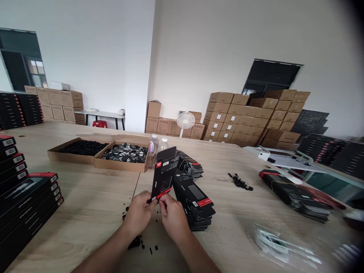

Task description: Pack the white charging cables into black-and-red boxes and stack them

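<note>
Left hand (138,213) and right hand (173,214): fingers of both pinched on the lower end of a black folding carton (163,176), raised above the worktop (96,201). Carton partly hides the plastic bottles (152,146); flattened-carton stack (195,192) just right. Open cardboard trays (119,165) farther left; black scraps (136,242) near hands.

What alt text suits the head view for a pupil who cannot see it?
A person's left hand and right hand hold the lower end of a black carton with red trim above a wooden table. Flat black cartons lie stacked to its right; farther off, left, two open cardboard boxes hold small pieces.
</note>
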{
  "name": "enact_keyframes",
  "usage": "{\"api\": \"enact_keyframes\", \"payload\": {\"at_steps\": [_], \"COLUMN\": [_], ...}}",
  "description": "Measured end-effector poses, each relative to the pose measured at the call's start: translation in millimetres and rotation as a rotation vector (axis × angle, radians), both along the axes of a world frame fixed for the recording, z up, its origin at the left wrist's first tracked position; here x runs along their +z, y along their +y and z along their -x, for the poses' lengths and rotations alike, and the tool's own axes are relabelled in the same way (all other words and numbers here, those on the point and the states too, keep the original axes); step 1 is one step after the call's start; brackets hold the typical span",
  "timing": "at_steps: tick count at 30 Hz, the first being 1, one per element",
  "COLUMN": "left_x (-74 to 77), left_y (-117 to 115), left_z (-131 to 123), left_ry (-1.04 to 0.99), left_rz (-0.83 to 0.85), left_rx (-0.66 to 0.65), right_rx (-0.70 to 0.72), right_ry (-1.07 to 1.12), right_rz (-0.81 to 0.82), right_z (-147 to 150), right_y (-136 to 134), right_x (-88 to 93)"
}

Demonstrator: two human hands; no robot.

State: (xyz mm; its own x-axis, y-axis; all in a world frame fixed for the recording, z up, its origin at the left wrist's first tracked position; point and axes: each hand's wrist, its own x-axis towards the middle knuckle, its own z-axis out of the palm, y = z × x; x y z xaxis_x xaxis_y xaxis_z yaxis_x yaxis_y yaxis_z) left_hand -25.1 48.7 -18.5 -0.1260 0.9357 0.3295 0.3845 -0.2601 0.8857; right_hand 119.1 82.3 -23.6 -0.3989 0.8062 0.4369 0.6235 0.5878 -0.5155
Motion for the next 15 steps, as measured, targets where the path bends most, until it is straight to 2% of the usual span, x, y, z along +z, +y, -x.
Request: {"api": "enact_keyframes", "payload": {"at_steps": [5,11,15], "left_x": [1.8,-12.1,-25.2], "left_y": [-6.5,-4.8,-0.6], "left_z": [-7.2,-6.0,0.7], "left_ry": [0.085,0.141,0.045], "left_rz": [-0.043,-0.099,0.026], "left_rx": [0.038,0.07,0.04], "right_rx": [-0.048,-0.195,-0.167], "right_ry": [0.039,-0.002,0.01], "right_rz": [-0.082,-0.146,-0.142], "right_z": [-1.7,5.5,6.4], "right_y": [-5.9,-11.6,-19.0], "right_x": [1.0,-1.7,-5.6]}}
